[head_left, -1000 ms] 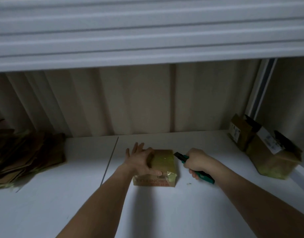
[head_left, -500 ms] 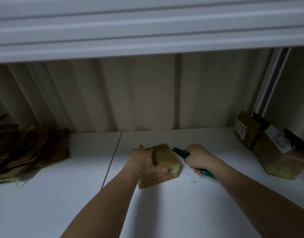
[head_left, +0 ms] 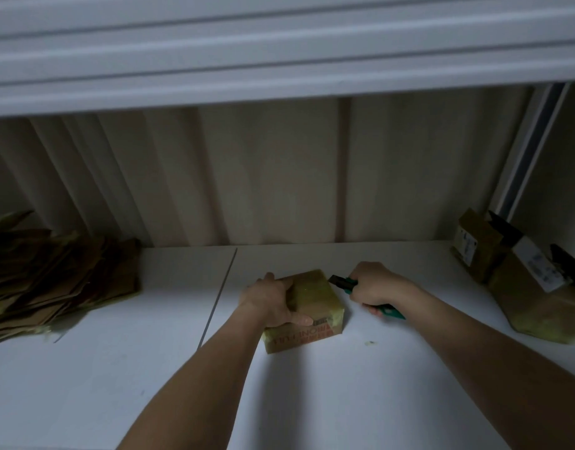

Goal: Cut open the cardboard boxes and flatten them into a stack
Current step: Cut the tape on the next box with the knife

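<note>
We see a small cardboard box [head_left: 307, 306] near the middle of the white counter [head_left: 117, 384], wrapped in yellowish tape, red lettering on its near face. The left hand [head_left: 270, 302] grips its left side, thumb laid along the near top edge, fingers curled over the far edge. The right hand [head_left: 375, 285] is clenched round a green-handled utility knife [head_left: 344, 282]; the dark tip sits at the box's far right corner, though we cannot tell whether it touches. Far left, a loose stack of flattened cardboard [head_left: 52, 280] lies on the counter. Far right, two more taped boxes [head_left: 507, 271] with white labels sit against the wall. A tiny scrap [head_left: 370, 343] lies just right of the held box.
</note>
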